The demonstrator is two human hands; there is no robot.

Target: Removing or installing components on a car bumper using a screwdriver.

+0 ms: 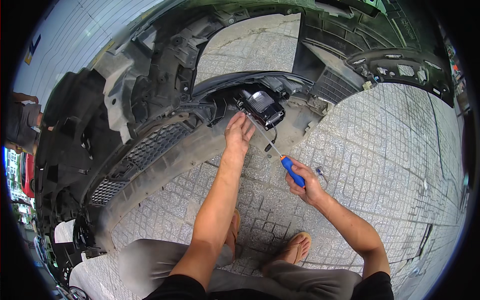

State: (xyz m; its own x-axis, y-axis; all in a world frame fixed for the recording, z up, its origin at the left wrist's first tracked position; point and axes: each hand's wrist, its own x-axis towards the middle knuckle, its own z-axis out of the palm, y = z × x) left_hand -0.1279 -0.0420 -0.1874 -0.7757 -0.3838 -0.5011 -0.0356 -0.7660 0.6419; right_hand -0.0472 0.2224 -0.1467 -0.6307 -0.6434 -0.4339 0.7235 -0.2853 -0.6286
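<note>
Tiled pavement, bumper point(165, 150) lying inside-up across far left. Right hand point(306, 185) clenched round screwdriver point(280, 152), tip at black lamp unit point(262, 107) in bumper's middle. Left hand point(239, 132) flat, loose, steadying shaft. Unit seemingly still mounted; fastening unfinished.

A white wall point(65, 45) of pale panels fills the upper left corner, and a small mark point(33, 45) in dark blue and yellow sits on it near the left rim, shaped like a slanted stroke. It may be part of a sign or sticker; it is too small to tell. No packages, screens or other labels show clearly anywhere in view.
</note>
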